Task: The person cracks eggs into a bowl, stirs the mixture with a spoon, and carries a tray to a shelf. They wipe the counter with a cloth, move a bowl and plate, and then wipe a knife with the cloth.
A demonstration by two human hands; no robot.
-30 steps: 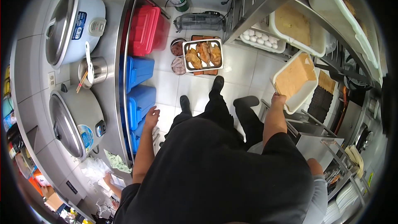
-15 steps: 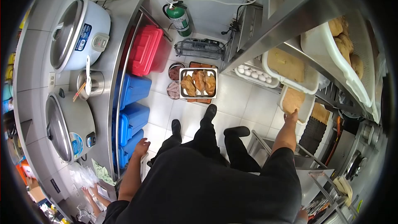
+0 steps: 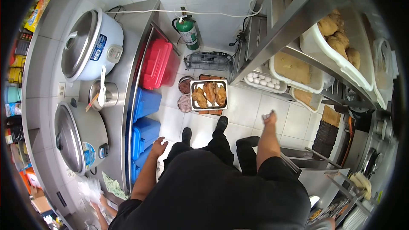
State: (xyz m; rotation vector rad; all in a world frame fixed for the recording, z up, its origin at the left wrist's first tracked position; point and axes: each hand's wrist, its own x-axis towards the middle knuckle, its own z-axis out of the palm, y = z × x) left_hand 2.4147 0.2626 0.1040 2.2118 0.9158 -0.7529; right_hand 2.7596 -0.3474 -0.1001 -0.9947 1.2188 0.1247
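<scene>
Both hands hold nothing: left hand (image 3: 158, 146) loosely open by the blue bins (image 3: 145, 133), right hand (image 3: 269, 117) loosely curled. Stepping forward could kick the chicken tray (image 3: 208, 95).

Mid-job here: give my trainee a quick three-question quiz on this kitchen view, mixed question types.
1. True or false: the right hand holds a tray.
2. Which is nearest the left hand? A) blue bins B) fire extinguisher C) egg tray
3. Fill in: the metal tray of cooked chicken sits low on the ____.

Key: 1 false, it hangs free over the tiled floor; 2 A; 3 floor.
</scene>
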